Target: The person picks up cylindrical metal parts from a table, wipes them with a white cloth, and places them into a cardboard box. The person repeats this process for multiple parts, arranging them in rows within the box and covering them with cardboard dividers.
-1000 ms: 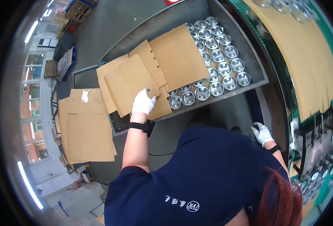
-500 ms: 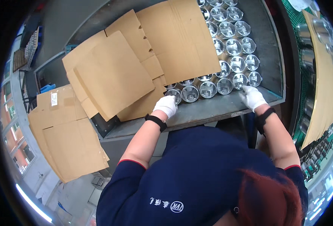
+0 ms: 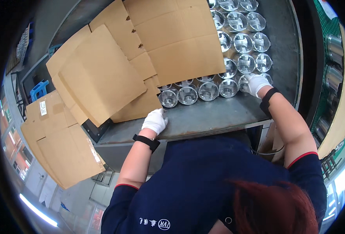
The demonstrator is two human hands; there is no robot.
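Observation:
Bare metal pistons stand in rows, open side up, on a grey metal-sided table. My right hand (image 3: 256, 84), in a white glove, is at a piston (image 3: 243, 83) in the near row, its fingers closed against the rim. Another piston to its right is partly covered by that hand. My left hand (image 3: 155, 121), also gloved, rests over the near edge of the table with its fingers loosely extended and holding nothing. Just beyond its fingertips is the leftmost near piston (image 3: 168, 98), apart from the hand.
Large cardboard sheets (image 3: 102, 74) cover the table's left part and some pistons. Another cardboard piece (image 3: 69, 150) hangs off the left side. A raised metal wall (image 3: 293, 50) bounds the right. Beyond it, more pistons (image 3: 333, 80) lie beside a cardboard strip. A blue stool (image 3: 39, 89) stands far left.
My left hand has drawn back from the near-row piston toward the table edge. My right hand has moved forward from the table surface onto a piston. The view has shifted slightly.

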